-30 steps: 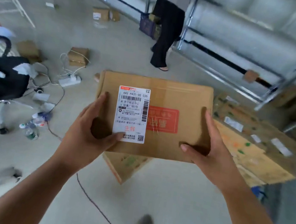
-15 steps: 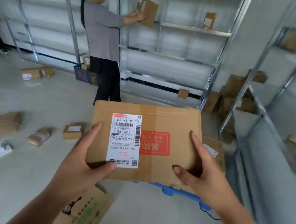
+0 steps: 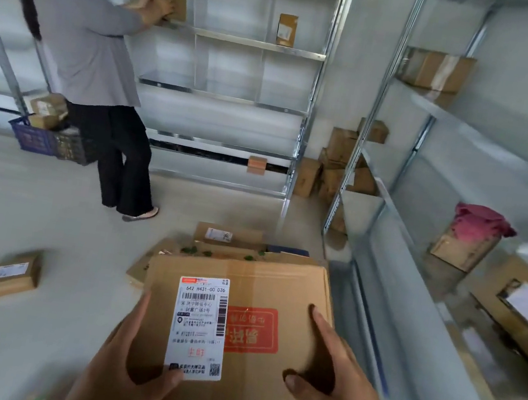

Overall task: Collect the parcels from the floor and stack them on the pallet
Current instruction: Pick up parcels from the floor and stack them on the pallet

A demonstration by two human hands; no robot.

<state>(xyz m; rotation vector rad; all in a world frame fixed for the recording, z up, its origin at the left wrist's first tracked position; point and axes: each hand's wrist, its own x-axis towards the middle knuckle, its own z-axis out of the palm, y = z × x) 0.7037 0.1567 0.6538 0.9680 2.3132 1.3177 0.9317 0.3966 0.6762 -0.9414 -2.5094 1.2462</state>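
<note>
- The parcel (image 3: 233, 329), a flat brown carton with a white label (image 3: 199, 327) and a red stamp (image 3: 253, 330) on its top face, is held level in front of the body, above the floor (image 3: 47, 219).
- It is gripped at its two short sides: the left hand (image 3: 132, 361) is curled round the left edge with the thumb laid over the label's lower corner, and the right hand (image 3: 328, 380) is curled round the right edge with the thumb on the top face.
- The fingers under the carton are hidden, so how far they are spread cannot be told.
- The carton is judged stiff and fairly light: its faces are flat, its edges are uncrushed, and it is carried without visible strain.
- The cardboard is matt and should not slip, though the taped seam and glossy label offer less friction.
- The side-edge hold is judged the right one; the weight is best borne by fingers beneath, not by thumbs on the lid.
- Just beyond the parcel lies flattened cardboard (image 3: 213, 254) with a small box (image 3: 230, 236) on it; a blue corner is glimpsed there, probably the pallet, but the view is too blurred to be sure.
- One more parcel to be collected (image 3: 10, 275) is seen on the floor to the left.
</note>
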